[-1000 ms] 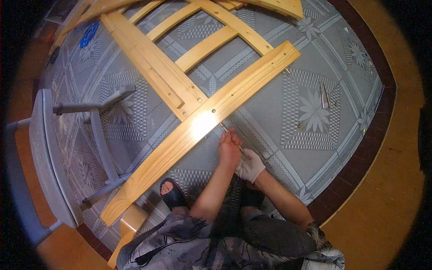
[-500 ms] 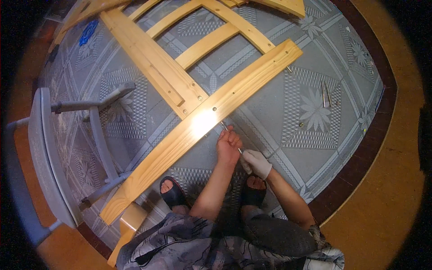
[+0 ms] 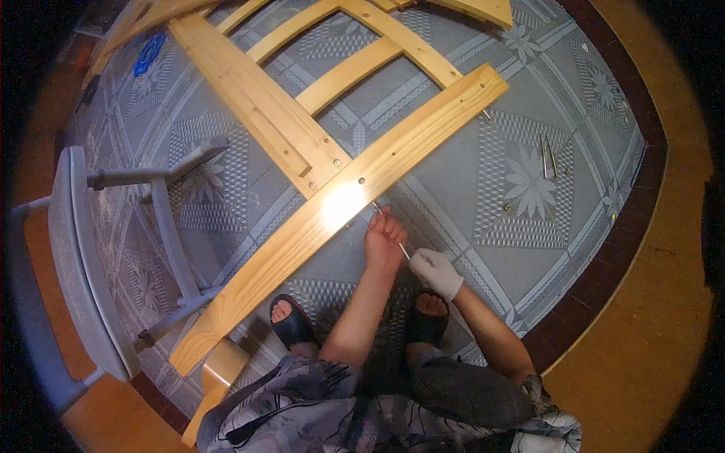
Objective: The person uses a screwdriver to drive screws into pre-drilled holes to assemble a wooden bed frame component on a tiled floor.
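A long, pale wooden beam (image 3: pixel 264 268) lies slantwise in front of me, joined to a slatted wooden frame (image 3: pixel 234 94) beyond it. My left hand (image 3: pixel 385 240), bare, is closed around a thin metal rod (image 3: pixel 405 251) close to the beam's near edge. Metal also shows between those fingers and the beam; whether it is the same piece I cannot tell. At the rod's near end, my right hand (image 3: pixel 436 275), in a white glove, is closed on it. Its palm hides whether the rod has a handle. A bolt end (image 3: pixel 487 115) sticks out of the beam farther right.
A pair of metal tweezers (image 3: pixel 547 157) and a small brass-coloured piece (image 3: pixel 507 208) lie on the patterned grey mat (image 3: pixel 453 177) at right. On the left a grey chair (image 3: pixel 91 264) lies on its side. Blue cord (image 3: pixel 149 54) rests at the far left.
My gloved right hand has shifted slightly right and back, showing a little more of the rod between the hands. My left hand stays nearly where it was, beside the beam.
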`<state>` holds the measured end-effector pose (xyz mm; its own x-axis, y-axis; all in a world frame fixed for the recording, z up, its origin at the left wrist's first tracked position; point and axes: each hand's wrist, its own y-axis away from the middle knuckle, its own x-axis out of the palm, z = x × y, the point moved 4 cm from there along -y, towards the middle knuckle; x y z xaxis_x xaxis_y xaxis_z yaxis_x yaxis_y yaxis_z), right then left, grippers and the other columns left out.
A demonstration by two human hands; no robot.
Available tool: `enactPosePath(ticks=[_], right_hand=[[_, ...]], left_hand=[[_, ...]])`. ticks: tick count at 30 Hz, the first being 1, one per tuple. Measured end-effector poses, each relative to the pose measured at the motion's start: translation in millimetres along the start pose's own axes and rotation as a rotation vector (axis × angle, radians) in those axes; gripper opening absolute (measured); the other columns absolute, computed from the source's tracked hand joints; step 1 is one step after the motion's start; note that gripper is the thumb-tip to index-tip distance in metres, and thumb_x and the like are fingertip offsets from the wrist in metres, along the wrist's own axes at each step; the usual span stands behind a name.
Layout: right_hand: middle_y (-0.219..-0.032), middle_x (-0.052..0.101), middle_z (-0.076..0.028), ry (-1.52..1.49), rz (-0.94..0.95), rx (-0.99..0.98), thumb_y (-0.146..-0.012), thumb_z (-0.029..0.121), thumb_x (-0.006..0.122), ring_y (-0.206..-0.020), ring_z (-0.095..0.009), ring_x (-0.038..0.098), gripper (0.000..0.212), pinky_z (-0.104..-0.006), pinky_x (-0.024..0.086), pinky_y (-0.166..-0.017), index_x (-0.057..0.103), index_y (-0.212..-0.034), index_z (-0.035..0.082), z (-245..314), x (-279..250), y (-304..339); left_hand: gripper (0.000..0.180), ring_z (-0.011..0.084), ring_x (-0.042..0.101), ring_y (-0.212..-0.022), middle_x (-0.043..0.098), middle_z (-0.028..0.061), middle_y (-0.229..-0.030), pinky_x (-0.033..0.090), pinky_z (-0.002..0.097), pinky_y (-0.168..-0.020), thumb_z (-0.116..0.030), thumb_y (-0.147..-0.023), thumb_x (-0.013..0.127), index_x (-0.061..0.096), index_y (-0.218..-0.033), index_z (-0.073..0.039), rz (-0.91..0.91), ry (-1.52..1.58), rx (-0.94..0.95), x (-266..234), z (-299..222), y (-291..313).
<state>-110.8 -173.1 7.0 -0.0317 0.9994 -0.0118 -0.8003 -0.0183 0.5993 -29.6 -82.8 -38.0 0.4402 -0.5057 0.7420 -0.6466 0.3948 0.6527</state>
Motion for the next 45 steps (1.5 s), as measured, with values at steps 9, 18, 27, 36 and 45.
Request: enactPosePath(ticks=[9, 18, 27, 36, 45], right_hand=[[-0.061, 0.043, -0.002, -0.099, 0.015, 0.027, -0.080, 0.038, 0.050, -0.055, -0.017, 0.044, 0.034, -0.0288, 0.035, -0.050, 0.047, -0.067, 0.008, -15.1, 7.8, -7.5], [-0.065, 0.049, -0.010, 0.493, -0.296, -0.215, -0.077, 0.041, 0.054, -0.062, -0.029, 0.051, 0.039, -0.0357, 0.041, -0.055, 0.050, -0.066, 0.004, 9.7, 2.1, 0.7], [-0.056, 0.031, 0.003, -1.151, 0.389, 0.421, -0.077, 0.051, 0.052, -0.047, -0.012, 0.031, 0.043, -0.0257, 0.026, -0.043, 0.043, -0.066, 0.010, -43.8, 22.6, -12.4], [-0.058, 0.043, -0.004, 0.464, -0.395, -0.173, -0.080, 0.045, 0.048, -0.052, -0.017, 0.045, 0.044, -0.0333, 0.037, -0.048, 0.051, -0.067, 0.003, -3.5, -4.5, -9.3], [-0.058, 0.031, 0.000, -1.398, 0.405, 0.307, -0.076, 0.070, 0.024, -0.050, -0.015, 0.029, 0.064, -0.0253, 0.024, -0.044, 0.042, -0.068, 0.009, 0.5, 16.7, -5.5]], left_hand=[[0.015, 0.0129, 0.035, -0.057, 0.038, 0.0009, -0.063, 0.033, 0.0264, -0.054, -0.018, -0.089, 0.039, 0.047, -0.091, -0.005, 0.027, 0.029, -0.010, 3.1, 1.5, -2.4], [0.016, 0.0148, 0.039, -0.064, 0.040, 0.0021, -0.069, 0.036, 0.0285, -0.063, -0.016, -0.090, 0.036, 0.045, -0.094, -0.004, 0.058, -0.072, 0.038, 2.6, -7.8, -4.1], [0.017, 0.0149, 0.041, -0.066, 0.043, 0.0027, -0.070, 0.037, 0.0288, -0.065, -0.018, -0.090, 0.038, 0.046, -0.095, -0.005, 0.045, -0.117, 0.058, 3.0, -4.0, -4.5], [0.015, 0.0149, 0.042, -0.069, 0.046, 0.0037, -0.074, 0.037, 0.0305, -0.068, -0.016, -0.089, 0.040, 0.047, -0.098, -0.005, -0.004, -0.213, 0.084, 2.7, -8.4, -3.1], [0.013, 0.0137, 0.038, -0.066, 0.043, 0.0017, -0.072, 0.035, 0.0297, -0.065, -0.015, -0.089, 0.039, 0.048, -0.094, -0.006, 0.010, -0.153, 0.085, 2.0, -4.2, -7.6]])
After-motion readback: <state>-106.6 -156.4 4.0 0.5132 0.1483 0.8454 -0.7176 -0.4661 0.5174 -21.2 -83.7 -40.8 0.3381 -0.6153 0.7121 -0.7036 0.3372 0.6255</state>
